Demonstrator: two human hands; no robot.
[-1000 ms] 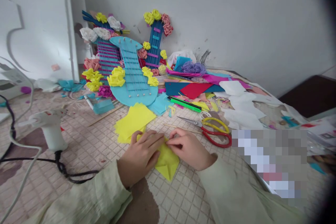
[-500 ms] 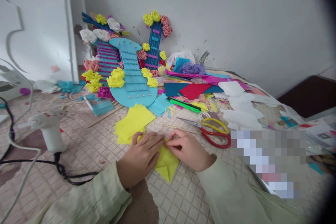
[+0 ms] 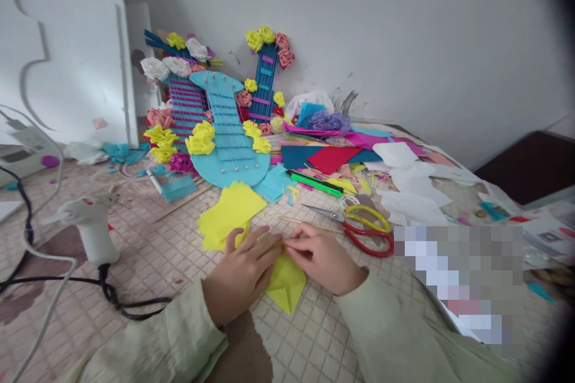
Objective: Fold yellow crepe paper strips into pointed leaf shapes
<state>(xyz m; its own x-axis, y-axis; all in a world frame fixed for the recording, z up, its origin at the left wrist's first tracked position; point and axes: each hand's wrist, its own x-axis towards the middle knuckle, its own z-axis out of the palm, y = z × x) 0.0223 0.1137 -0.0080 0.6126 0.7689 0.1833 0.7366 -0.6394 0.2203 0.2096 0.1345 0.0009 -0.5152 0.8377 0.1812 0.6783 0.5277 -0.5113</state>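
The right hand [image 3: 327, 256], thumb and forefinger closed, pinches the upper edge of the folded bright-yellow paper sheet [image 3: 288, 288]; the left hand [image 3: 242, 275] lies over its upper-left part, fingers extended. The sheet's lower point extends toward the wearer, uncovered, on the grid-patterned tabletop [image 3: 309, 335].

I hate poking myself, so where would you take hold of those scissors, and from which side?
Probably by the scissors' red loop and yellow loop, coming from above on the person's right: both loops sit toward that side, while the pointed blades face left.
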